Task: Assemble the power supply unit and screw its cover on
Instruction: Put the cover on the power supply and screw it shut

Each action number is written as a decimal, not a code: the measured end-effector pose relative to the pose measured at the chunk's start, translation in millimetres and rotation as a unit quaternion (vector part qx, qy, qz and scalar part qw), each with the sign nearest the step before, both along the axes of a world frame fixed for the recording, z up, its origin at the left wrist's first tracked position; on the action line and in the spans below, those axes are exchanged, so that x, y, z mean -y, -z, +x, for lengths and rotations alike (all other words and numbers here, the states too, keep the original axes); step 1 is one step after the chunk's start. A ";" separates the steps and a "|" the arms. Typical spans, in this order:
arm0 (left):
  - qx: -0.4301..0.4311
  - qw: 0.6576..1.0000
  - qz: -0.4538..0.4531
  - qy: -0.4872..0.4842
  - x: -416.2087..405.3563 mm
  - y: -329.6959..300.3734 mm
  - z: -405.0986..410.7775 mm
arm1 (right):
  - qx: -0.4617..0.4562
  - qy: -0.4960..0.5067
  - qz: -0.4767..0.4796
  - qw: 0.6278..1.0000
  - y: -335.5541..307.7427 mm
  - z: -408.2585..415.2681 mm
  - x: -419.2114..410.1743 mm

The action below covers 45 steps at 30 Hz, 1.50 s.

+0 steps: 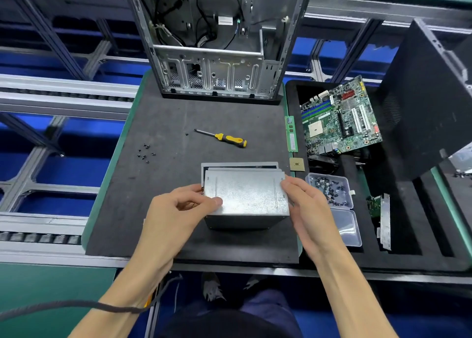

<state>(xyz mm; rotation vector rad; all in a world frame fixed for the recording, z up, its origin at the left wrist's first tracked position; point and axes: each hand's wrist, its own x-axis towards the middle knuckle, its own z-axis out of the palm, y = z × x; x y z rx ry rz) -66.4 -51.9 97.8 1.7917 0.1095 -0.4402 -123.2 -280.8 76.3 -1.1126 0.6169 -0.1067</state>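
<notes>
A grey metal power supply unit (245,220) stands on the black mat (163,189) near the front middle. Its silver cover (247,193) lies on top, shifted slightly toward me so the casing's far edge shows behind it. My left hand (178,210) grips the cover's left edge, thumb on top. My right hand (306,207) holds the right side with fingers along the edge. A yellow-and-black screwdriver (224,139) lies further back on the mat. Several small black screws (146,153) are scattered at the left, and one lone screw (186,134) lies near the screwdriver tip.
An open computer case (217,56) stands at the back of the mat. A black tray (398,235) at the right holds a motherboard (339,120) and a clear box of screws (332,192). A RAM stick (291,133) and a CPU chip (297,164) lie between.
</notes>
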 end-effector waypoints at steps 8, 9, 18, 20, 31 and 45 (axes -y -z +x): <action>0.011 0.999 0.005 -0.031 -3.8 8.4 10.0 | 0.027 -0.014 0.003 1.000 -5.7 -2.2 4.4; 0.015 0.999 0.008 -0.028 -3.9 9.1 10.9 | 0.025 -0.012 -0.003 1.000 -6.3 -1.8 4.4; 0.005 0.998 -0.055 -0.029 -3.9 11.6 11.3 | 0.020 -0.010 -0.023 0.999 -5.5 -0.8 3.6; -0.006 0.997 -0.071 -0.035 -4.0 11.3 11.3 | 0.018 -0.010 -0.022 1.000 -4.7 -0.9 4.2; -0.025 0.995 -0.085 -0.049 -1.8 6.2 10.7 | 0.009 -0.007 -0.036 0.999 -5.0 0.6 4.7; -0.034 0.998 -0.037 -0.043 0.7 9.7 12.1 | -0.010 -0.048 -0.039 0.998 -9.3 8.8 10.8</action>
